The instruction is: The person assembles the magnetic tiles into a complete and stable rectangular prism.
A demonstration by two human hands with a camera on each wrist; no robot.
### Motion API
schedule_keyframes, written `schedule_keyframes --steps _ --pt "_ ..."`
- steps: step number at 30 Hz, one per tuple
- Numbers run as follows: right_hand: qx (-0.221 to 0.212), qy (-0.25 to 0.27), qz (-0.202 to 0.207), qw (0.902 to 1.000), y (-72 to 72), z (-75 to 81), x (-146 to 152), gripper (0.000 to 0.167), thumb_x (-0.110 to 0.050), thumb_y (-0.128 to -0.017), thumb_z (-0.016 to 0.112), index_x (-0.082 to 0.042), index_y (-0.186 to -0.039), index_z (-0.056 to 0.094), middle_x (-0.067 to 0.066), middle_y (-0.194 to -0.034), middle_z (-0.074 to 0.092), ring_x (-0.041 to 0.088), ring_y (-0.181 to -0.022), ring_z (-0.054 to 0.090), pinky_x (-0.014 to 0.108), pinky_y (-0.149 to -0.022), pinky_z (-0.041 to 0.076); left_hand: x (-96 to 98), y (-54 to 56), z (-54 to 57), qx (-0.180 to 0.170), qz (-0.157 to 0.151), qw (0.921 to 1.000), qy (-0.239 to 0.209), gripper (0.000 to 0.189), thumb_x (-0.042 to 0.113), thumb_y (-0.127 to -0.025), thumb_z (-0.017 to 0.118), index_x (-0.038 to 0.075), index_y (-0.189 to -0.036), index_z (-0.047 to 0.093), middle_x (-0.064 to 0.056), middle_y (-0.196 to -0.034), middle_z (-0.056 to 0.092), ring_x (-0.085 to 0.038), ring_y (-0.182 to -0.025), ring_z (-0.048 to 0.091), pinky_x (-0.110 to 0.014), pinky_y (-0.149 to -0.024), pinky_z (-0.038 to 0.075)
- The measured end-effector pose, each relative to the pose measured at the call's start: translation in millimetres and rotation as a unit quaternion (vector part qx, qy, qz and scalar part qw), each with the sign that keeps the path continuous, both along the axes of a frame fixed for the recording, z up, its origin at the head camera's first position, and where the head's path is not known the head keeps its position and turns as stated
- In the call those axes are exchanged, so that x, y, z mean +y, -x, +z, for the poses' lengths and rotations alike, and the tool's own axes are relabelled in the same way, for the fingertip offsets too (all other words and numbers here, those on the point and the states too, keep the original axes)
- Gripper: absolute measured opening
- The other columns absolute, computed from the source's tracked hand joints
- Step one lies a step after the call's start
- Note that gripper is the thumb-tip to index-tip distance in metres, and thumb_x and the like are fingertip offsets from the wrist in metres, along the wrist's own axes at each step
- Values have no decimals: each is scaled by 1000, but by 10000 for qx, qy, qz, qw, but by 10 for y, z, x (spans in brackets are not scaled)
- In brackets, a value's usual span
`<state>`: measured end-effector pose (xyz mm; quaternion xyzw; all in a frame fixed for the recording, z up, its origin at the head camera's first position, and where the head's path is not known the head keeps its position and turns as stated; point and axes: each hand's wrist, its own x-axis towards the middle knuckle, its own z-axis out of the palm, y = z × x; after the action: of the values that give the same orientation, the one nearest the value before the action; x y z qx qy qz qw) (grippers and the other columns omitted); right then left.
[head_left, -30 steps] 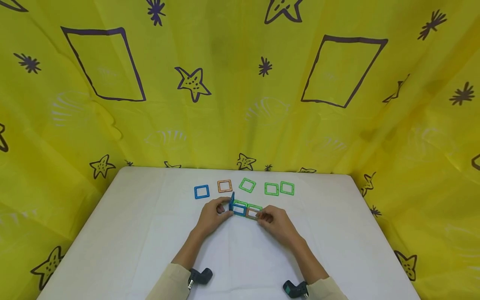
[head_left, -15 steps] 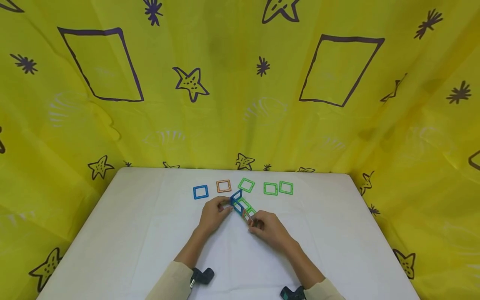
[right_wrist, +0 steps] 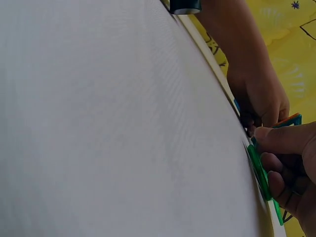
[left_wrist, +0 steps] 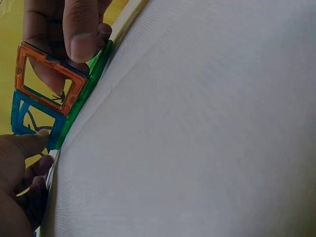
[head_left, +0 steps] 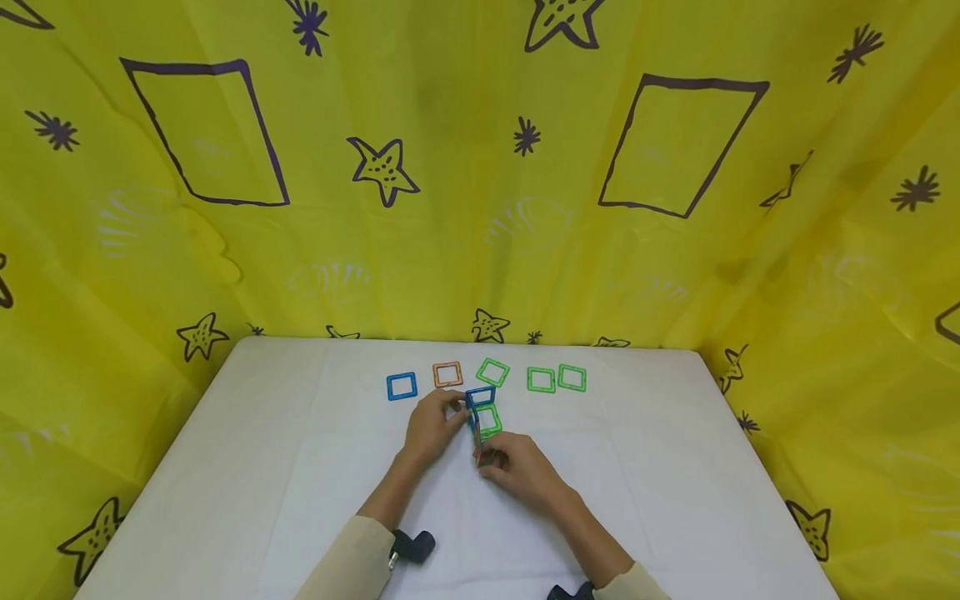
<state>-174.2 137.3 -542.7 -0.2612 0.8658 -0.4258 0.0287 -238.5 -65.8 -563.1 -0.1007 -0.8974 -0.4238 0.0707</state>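
Note:
Several square frame-shaped magnetic tiles are joined in front of me. Green tiles [left_wrist: 94, 85] lie flat on the table as a base. A blue magnetic tile [left_wrist: 17, 109] and an orange magnetic tile [left_wrist: 75, 98] stand upright along one edge of it, side by side. Another blue tile [head_left: 482, 402] stands across the far end. With thumb and fingers my left hand [head_left: 431, 427] pinches the blue tile at the corner. My right hand [head_left: 519, 468] pinches the near end of the orange tile, seen almost edge-on in the head view and partly covered by fingers.
Behind the hands lie a loose blue tile [head_left: 388, 388], an orange tile [head_left: 437, 377] and three green ones, including a tilted green tile [head_left: 483, 372]. The white table [head_left: 300, 467] ends at a yellow patterned curtain [head_left: 450, 250].
The joined tiles have turned clockwise, so the orange end has swung toward me. My right hand has moved left and nearer with it. My left hand stays about the same spot.

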Motion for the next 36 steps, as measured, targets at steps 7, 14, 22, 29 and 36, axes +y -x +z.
schedule_keyframes --steps 7,14,22,29,36 --pt "47 54 38 10000 -3 -7 -121 14 -6 -88 84 -10 -100 76 -6 -94 72 2 -73 58 25 -66 52 27 46 -9 -25 14 10000 30 25 18 -93 81 12 -117 78 7 -86 65 -11 -70 50 -31 -65 42" --pt "333 76 -224 9992 -7 -30 -201 13 -9 -89 84 -15 -93 73 -12 -85 64 2 -72 56 24 -64 50 44 94 -31 10 38 10000 84 22 20 -95 79 15 -117 79 8 -85 66 -11 -69 51 -31 -65 43" --pt "340 82 -245 9991 -8 -33 -224 15 -4 -90 81 -15 -91 70 -11 -84 61 2 -71 56 24 -63 50 50 97 -31 -54 81 9999 140 22 21 -96 78 16 -118 79 9 -85 65 -10 -66 50 -31 -62 42" --pt "182 86 -207 9996 7 -43 -180 17 -5 -88 83 -13 -94 70 -10 -87 64 3 -73 58 25 -66 52 49 89 -69 6 137 9997 192 21 22 -96 78 17 -117 80 9 -84 65 -9 -65 49 -30 -61 41" --pt "-19 189 -426 9989 74 10 -13 18 -4 -91 81 -10 -106 73 -8 -92 65 8 -78 59 27 -69 52 53 63 -77 88 188 9996 180 20 21 -95 79 16 -115 80 9 -83 65 -10 -67 49 -30 -63 41"
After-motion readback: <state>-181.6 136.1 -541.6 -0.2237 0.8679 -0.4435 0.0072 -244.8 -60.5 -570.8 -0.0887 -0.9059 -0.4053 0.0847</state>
